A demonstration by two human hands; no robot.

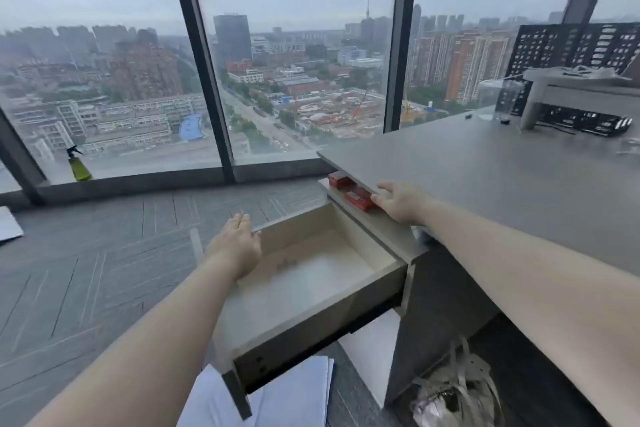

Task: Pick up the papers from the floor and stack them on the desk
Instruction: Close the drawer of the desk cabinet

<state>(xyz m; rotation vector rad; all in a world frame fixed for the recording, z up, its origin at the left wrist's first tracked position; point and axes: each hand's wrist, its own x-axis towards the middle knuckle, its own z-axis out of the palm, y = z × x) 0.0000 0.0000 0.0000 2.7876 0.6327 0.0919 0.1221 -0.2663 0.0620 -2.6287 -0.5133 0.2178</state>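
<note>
Beneath the open pale wooden drawer (311, 274), loose white paper sheets (277, 395) lay on the grey carpeted floor (86, 270), none yet on the grey laminate desk (485, 177). Both hands were empty: the left hand (235, 243) hovered flat over the drawer's far edge, fingers spread; the right hand (398, 201) rested at the desk edge beside red cardboard boxes (358, 199). Shutting the drawer first would probably free access to the sheets. It looked bare inside; a crumpled bag (457, 392) sat under the desk.
</note>
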